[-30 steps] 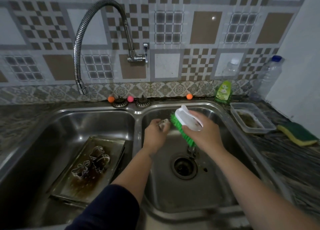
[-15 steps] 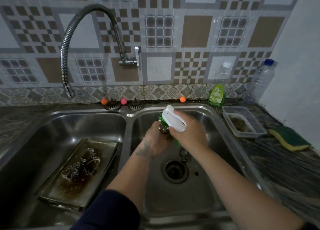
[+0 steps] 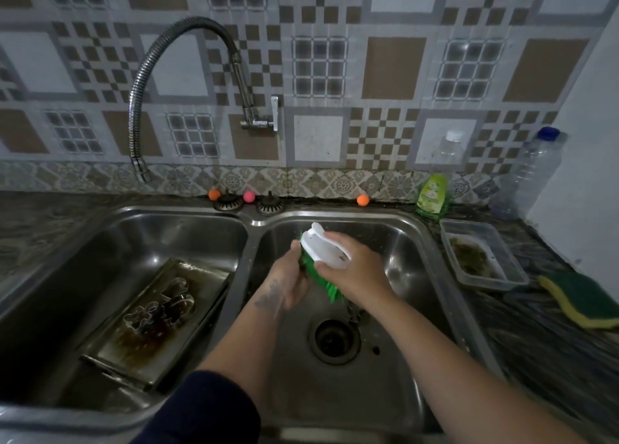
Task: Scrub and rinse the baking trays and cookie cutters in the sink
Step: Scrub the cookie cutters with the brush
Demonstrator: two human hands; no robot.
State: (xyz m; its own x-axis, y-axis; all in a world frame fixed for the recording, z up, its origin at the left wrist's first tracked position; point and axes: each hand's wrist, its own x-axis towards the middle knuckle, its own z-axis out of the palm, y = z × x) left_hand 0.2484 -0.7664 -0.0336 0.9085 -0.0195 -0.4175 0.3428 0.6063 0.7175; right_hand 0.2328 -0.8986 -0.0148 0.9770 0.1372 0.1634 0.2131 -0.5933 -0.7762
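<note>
Over the right sink basin [image 3: 395, 242] my right hand [image 3: 355, 272] grips a scrub brush [image 3: 323, 247] with a white handle and green bristles. The bristles press against my left hand [image 3: 288, 282], which is closed around a small cookie cutter that is hidden by the fingers and the brush. In the left sink basin [image 3: 140, 232] a dirty baking tray [image 3: 127, 350] lies tilted, with brown grime on it. Two or three metal cookie cutters [image 3: 160, 309] rest on the tray.
A flexible metal faucet [image 3: 140, 85] arches over the left basin, no water running. On the right counter stand a green dish soap bottle [image 3: 432, 195], two clear bottles [image 3: 532, 172], a plastic container [image 3: 482, 256] with residue, and a green-yellow sponge [image 3: 582, 299]. The drain [image 3: 335, 339] lies below my hands.
The brush has slid down across my left hand and the cutter in it, which now hides behind the bristles. The camera view shifted slightly; tray and cutters on the left stayed put.
</note>
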